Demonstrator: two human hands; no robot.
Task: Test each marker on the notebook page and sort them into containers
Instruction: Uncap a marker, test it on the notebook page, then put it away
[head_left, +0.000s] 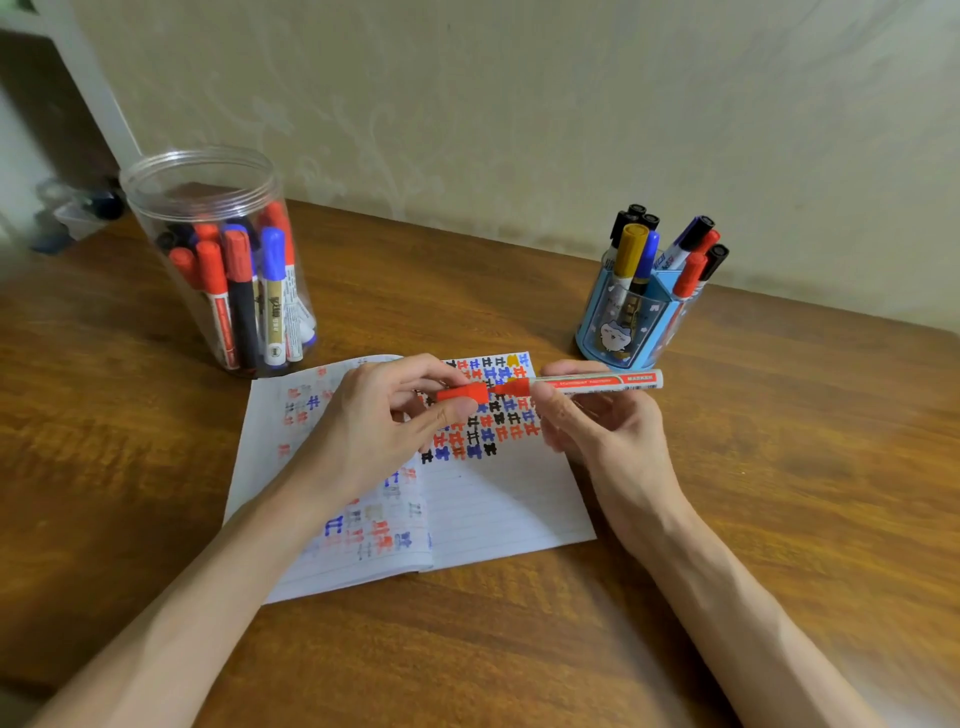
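Left hand (384, 426): raised over the notebook (498, 509), thumb and fingers pinched on a red cap (462, 393)
Right hand (597, 426): palm turned up, fingers curled round the red marker (597, 381), which was held level with its tip pointed left, just clear of the cap
Writing: "MARKER" was printed on the barrel; the right page was filled with rows of red, blue and black test marks
Clear jar (208, 176): stood far left on the table (779, 467), stocked with red, blue and black markers
Blue pen holder (613, 322): stood far right, cartoon figure on the front, filled with black, gold, blue and red markers
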